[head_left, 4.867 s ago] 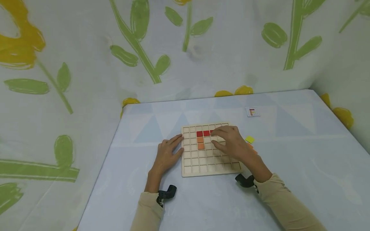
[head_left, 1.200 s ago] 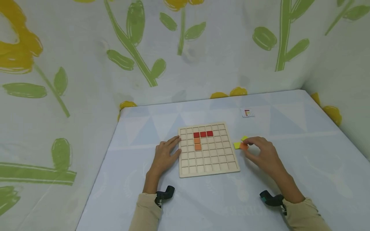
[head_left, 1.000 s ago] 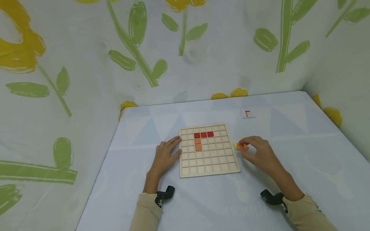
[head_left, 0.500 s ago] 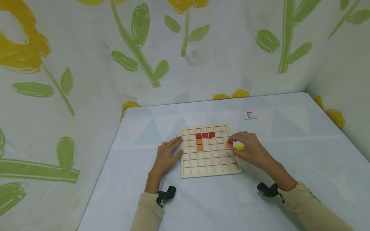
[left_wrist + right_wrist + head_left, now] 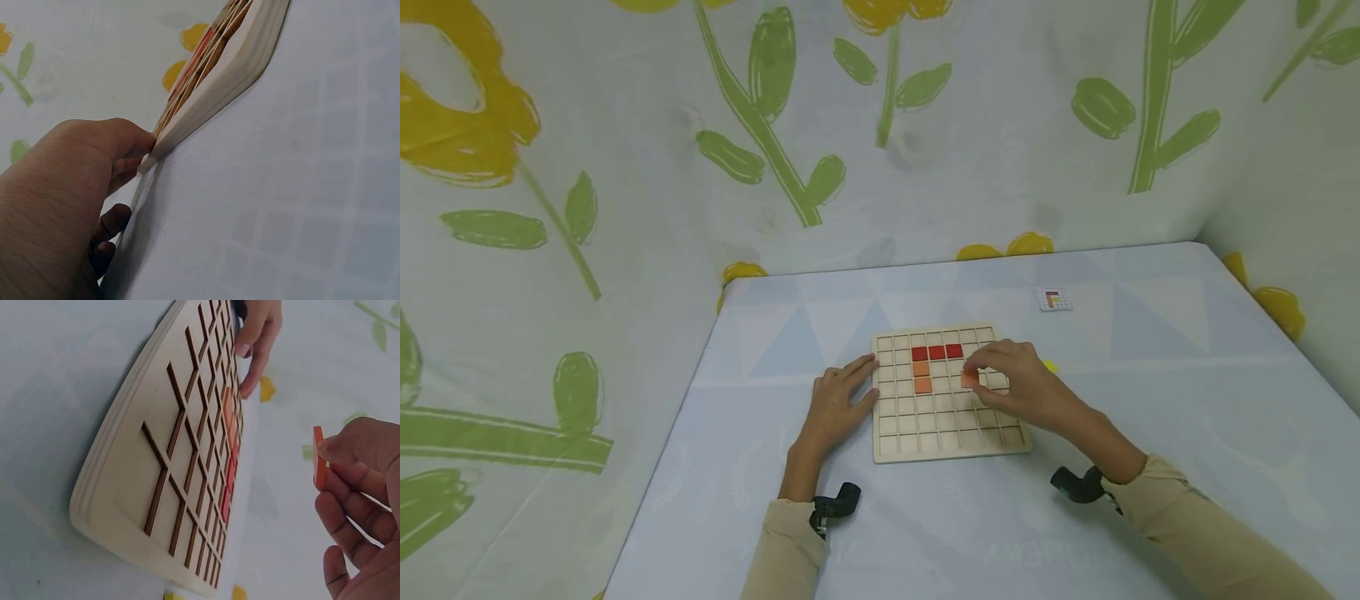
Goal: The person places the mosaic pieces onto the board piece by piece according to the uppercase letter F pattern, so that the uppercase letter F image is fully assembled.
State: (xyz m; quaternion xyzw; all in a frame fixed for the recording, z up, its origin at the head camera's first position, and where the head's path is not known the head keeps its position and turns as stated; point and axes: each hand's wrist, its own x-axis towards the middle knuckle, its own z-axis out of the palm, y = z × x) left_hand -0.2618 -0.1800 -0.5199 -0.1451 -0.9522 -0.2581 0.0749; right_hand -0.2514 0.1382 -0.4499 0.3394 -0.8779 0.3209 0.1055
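The right hand pinches an orange tile above the board; the left hand lies relaxed against the board's left edge. Lowered flat and square, with that edge held steady, the tile should seat cleanly.

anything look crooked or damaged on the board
Nothing stands out: three red tiles and two orange tiles look flat in cells of the wooden board, and the right hand pinches another orange tile above it. No damage shows.

5 tiles on the board, card behind, rightward
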